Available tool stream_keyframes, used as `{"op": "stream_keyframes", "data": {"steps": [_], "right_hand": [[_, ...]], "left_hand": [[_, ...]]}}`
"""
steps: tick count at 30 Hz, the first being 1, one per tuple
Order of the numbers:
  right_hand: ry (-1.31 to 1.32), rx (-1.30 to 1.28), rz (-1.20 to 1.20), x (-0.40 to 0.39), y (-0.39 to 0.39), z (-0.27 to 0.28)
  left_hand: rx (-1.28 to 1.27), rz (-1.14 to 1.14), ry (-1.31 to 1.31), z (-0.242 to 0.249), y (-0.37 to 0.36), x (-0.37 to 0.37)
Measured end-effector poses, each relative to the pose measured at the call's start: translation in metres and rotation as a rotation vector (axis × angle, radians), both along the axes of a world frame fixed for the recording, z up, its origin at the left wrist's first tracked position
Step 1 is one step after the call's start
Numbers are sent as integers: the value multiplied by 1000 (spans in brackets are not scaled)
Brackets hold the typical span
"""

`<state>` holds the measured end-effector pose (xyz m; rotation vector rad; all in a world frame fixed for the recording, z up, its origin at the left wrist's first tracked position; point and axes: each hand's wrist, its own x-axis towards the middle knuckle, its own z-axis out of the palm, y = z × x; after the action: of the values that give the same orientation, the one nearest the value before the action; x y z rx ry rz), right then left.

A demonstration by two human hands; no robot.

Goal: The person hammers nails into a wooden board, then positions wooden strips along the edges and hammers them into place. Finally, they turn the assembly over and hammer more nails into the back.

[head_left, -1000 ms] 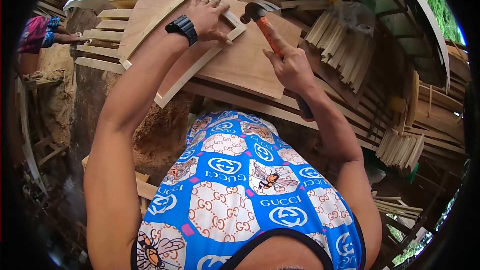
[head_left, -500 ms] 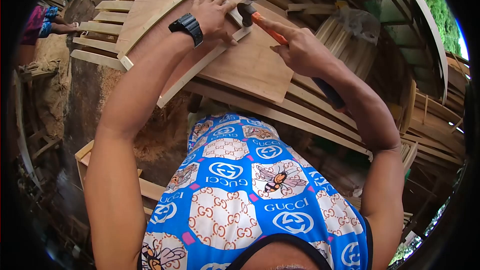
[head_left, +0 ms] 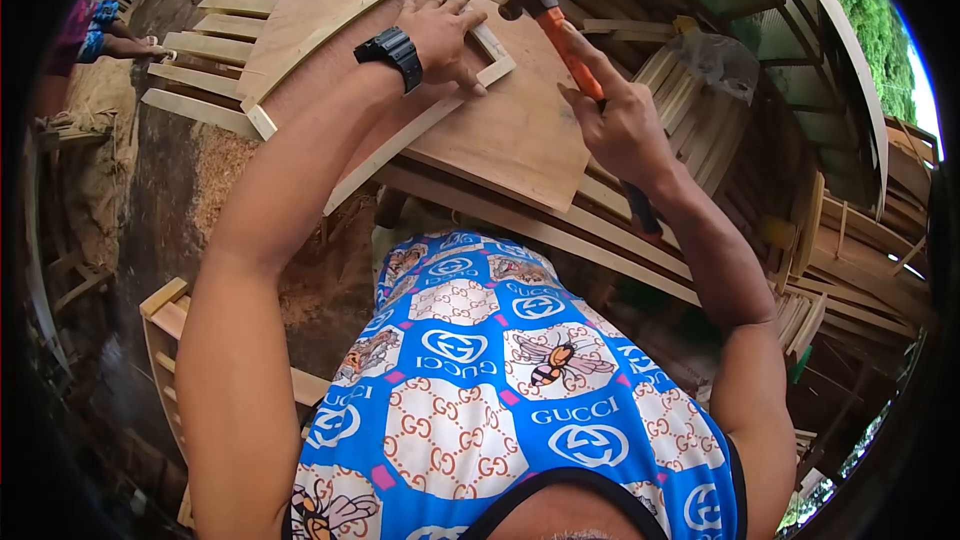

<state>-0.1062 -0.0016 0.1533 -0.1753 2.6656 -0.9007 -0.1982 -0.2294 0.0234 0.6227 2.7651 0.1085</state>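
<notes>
My left hand (head_left: 440, 40) lies with its fingers spread over one end of a narrow wooden frame (head_left: 395, 148), pressing on the panel and strip there. A black watch is on that wrist. The frame rests on a thin plywood sheet (head_left: 515, 135). My right hand (head_left: 622, 130) grips a claw hammer (head_left: 572, 55) by its orange and black handle, index finger stretched along it. The hammer's metal head is raised to the right of the frame's end, apart from the wood. No nail can be made out.
Long wooden strips (head_left: 630, 232) run under the plywood, and more boards (head_left: 205, 65) stick out at the left. Wood strips and a clear plastic bag (head_left: 715, 65) lie at the right. Another person's legs (head_left: 125, 45) show at the far left. Sawdust (head_left: 220, 175) covers part of the ground.
The hammer has moved up and right, away from the frame's end, with my right hand. My left hand still lies spread on the frame.
</notes>
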Motion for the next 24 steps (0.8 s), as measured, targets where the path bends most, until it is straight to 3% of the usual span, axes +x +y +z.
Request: {"op": "stream_keyframes", "data": {"steps": [1, 3, 4, 6, 7, 9, 10, 12, 16, 20, 24], "right_hand": [[1, -4, -3, 2, 4, -11], [128, 33, 233, 2, 18, -40], [140, 33, 230, 0, 15, -28], [-141, 164, 81, -1, 7, 0], [-138, 165, 80, 1, 10, -10], [158, -60, 113, 3, 18, -39], [158, -62, 109, 3, 15, -40], [-88, 160, 109, 4, 6, -40], [-116, 168, 55, 5, 5, -8], [71, 52, 69, 7, 20, -30], [-7, 66, 63, 7, 16, -24]], "left_hand": [[-4, -3, 1, 0, 0, 0], [-25, -10, -14, 1, 1, -3], [-26, -12, -3, 1, 1, -6], [-29, -14, -10, -6, 1, -6], [-27, -15, -7, -10, 1, -7], [28, -41, 28, -15, -2, -9], [25, -44, 28, -15, -3, -8], [-8, -26, 5, -10, -2, -11], [-18, -25, 0, -5, 0, -4], [-21, -138, -77, -7, -5, 37], [235, -117, 25, -21, -17, 60]]}}
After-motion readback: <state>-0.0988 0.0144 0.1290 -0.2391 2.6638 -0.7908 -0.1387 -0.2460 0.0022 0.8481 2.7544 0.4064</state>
